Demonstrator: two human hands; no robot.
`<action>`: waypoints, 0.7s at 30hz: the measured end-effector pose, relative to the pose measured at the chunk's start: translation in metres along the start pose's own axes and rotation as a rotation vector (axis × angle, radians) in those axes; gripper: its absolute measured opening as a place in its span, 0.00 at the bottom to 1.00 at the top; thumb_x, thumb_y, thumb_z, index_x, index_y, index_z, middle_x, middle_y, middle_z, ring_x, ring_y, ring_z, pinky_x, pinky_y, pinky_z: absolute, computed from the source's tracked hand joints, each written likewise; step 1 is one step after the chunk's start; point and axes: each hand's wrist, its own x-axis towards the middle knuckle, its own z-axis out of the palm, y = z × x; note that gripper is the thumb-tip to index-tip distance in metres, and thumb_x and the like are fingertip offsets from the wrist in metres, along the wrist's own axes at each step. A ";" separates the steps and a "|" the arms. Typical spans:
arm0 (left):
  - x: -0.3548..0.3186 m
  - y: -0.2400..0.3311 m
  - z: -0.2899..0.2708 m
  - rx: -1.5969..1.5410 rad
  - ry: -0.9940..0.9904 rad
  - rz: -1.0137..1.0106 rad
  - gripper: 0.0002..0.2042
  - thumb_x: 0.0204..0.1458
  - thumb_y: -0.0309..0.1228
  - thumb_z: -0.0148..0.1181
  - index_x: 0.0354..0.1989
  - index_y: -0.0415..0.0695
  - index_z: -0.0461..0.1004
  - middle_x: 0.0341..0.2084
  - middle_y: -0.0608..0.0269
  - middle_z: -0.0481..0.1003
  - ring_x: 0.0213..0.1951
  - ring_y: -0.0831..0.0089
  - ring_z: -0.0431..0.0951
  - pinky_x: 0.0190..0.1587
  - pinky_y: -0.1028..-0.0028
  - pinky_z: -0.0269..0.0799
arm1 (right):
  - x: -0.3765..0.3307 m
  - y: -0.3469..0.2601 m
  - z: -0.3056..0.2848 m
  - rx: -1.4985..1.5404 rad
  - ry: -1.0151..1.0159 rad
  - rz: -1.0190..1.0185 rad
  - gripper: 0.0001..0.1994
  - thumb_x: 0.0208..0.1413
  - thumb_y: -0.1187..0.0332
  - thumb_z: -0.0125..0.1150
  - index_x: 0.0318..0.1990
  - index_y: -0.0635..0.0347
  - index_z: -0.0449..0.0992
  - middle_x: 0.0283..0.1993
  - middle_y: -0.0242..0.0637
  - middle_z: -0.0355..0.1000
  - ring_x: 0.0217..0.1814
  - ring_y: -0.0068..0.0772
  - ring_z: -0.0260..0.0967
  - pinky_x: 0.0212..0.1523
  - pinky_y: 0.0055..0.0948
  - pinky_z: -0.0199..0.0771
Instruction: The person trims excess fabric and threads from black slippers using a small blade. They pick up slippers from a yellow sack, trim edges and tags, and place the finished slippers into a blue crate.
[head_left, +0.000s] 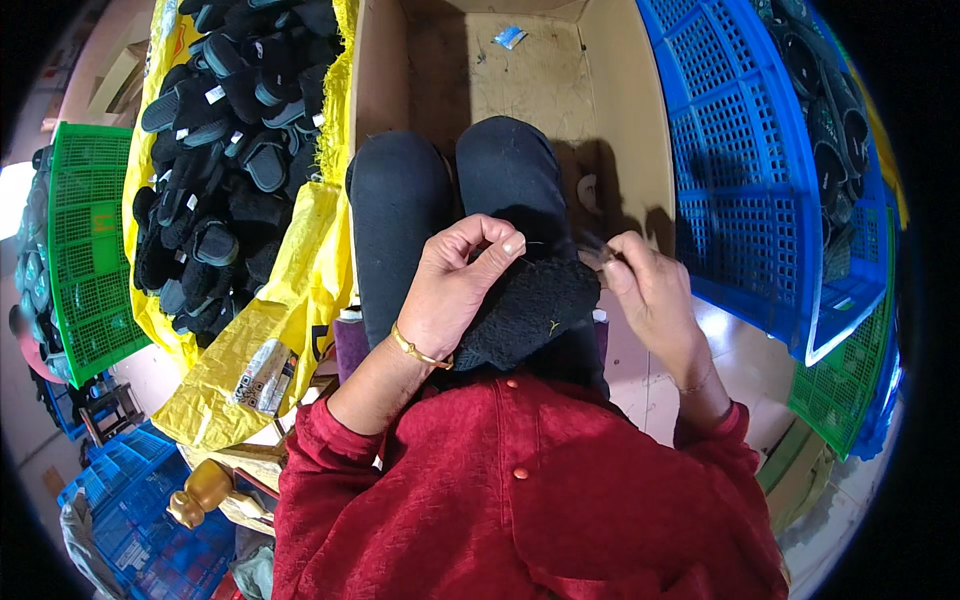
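Observation:
A fuzzy black slipper (pixel 535 312) lies across my lap, with a yellowish bit of fibre on its pile. My left hand (pixel 455 285) is closed at its left side, thumb and forefinger pinched together above it. A fine pale thread (pixel 536 241) shows beside those fingertips; the other fingers are hidden behind the slipper. At the slipper's right edge, my right hand (pixel 655 295) is closed round a small, thin tool (pixel 594 246) that looks like thread snips, smeared by motion.
Beyond my knees stands an open cardboard box (pixel 628 110) with a small blue packet (pixel 509 38) inside. Many black slippers (pixel 235 140) fill a yellow sack (pixel 318 240) at left. Blue crates (pixel 745 150) rise at right, a green crate (pixel 95 240) far left. A wooden stool (pixel 245 465) is lower left.

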 end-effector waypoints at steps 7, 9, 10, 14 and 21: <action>-0.001 0.000 0.006 0.019 -0.019 0.050 0.06 0.56 0.31 0.58 0.32 0.41 0.74 0.31 0.71 0.73 0.31 0.86 0.66 0.36 0.84 0.62 | 0.015 -0.024 -0.018 -0.139 -0.251 -0.070 0.17 0.54 0.52 0.58 0.28 0.57 0.70 0.21 0.40 0.71 0.24 0.45 0.71 0.23 0.38 0.67; -0.001 0.001 0.006 0.028 -0.025 0.053 0.06 0.56 0.30 0.58 0.32 0.41 0.74 0.31 0.71 0.72 0.32 0.86 0.66 0.36 0.85 0.62 | 0.022 -0.026 -0.021 -0.208 -0.315 -0.074 0.18 0.53 0.51 0.58 0.25 0.57 0.69 0.19 0.40 0.70 0.23 0.45 0.71 0.22 0.39 0.66; -0.001 0.001 0.006 0.040 -0.023 0.054 0.06 0.56 0.30 0.58 0.32 0.41 0.74 0.32 0.71 0.72 0.32 0.87 0.66 0.36 0.85 0.62 | 0.023 -0.027 -0.022 -0.219 -0.337 -0.073 0.18 0.53 0.51 0.57 0.25 0.57 0.69 0.19 0.41 0.70 0.22 0.46 0.70 0.22 0.40 0.65; -0.001 -0.003 0.008 0.035 -0.028 0.106 0.06 0.56 0.30 0.58 0.32 0.41 0.74 0.33 0.70 0.72 0.32 0.86 0.67 0.37 0.84 0.63 | 0.028 -0.025 -0.021 -0.306 -0.380 -0.109 0.19 0.54 0.52 0.56 0.23 0.58 0.69 0.19 0.42 0.69 0.22 0.46 0.70 0.21 0.39 0.65; 0.005 0.006 -0.002 -0.041 0.085 0.062 0.07 0.58 0.32 0.55 0.33 0.42 0.74 0.37 0.66 0.74 0.37 0.81 0.71 0.41 0.79 0.66 | 0.011 0.003 -0.006 0.223 -0.063 0.238 0.10 0.54 0.64 0.60 0.32 0.61 0.71 0.21 0.36 0.70 0.24 0.28 0.70 0.27 0.26 0.69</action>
